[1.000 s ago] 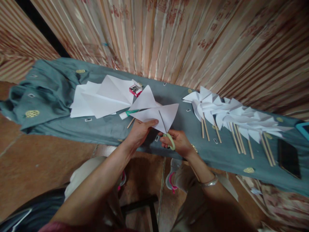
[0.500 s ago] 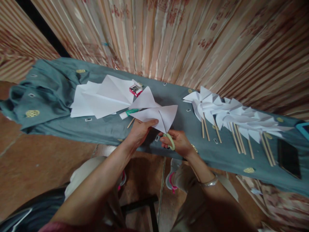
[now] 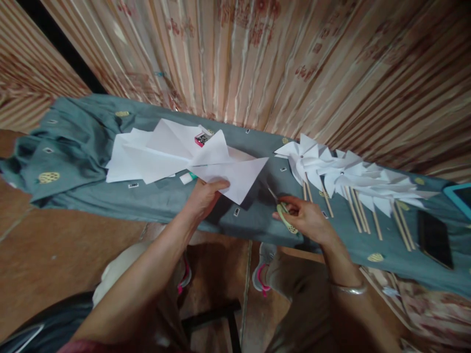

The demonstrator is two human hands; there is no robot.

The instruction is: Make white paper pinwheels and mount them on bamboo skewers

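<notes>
My left hand (image 3: 206, 195) pinches a white paper sheet (image 3: 235, 177) by its near edge, thumb on top. Cuts run into the sheet, and its corners spread up and apart. To the right, my right hand (image 3: 300, 215) grips a pair of scissors with light green handles (image 3: 283, 215), blades pointing up and left, clear of the paper. Behind the held sheet, more white paper sheets (image 3: 147, 152) lie fanned out. A small red and white box (image 3: 200, 140) of metal pins or tacks sits at their far edge. A white-capped green tube (image 3: 187, 177) is partly hidden under the held sheet.
Several white paper pinwheels (image 3: 342, 171) on wooden sticks lie overlapping at the right. Beyond them are a black phone (image 3: 435, 239) and a blue-edged device (image 3: 459, 198). A grey-green cloth (image 3: 84, 196) covers the narrow table; a pleated curtain (image 3: 235, 63) hangs behind it.
My right hand has moved right with the scissors, drawing the blades out of the paper. My left hand has shifted slightly left with the sheet, covering more of the green tube.
</notes>
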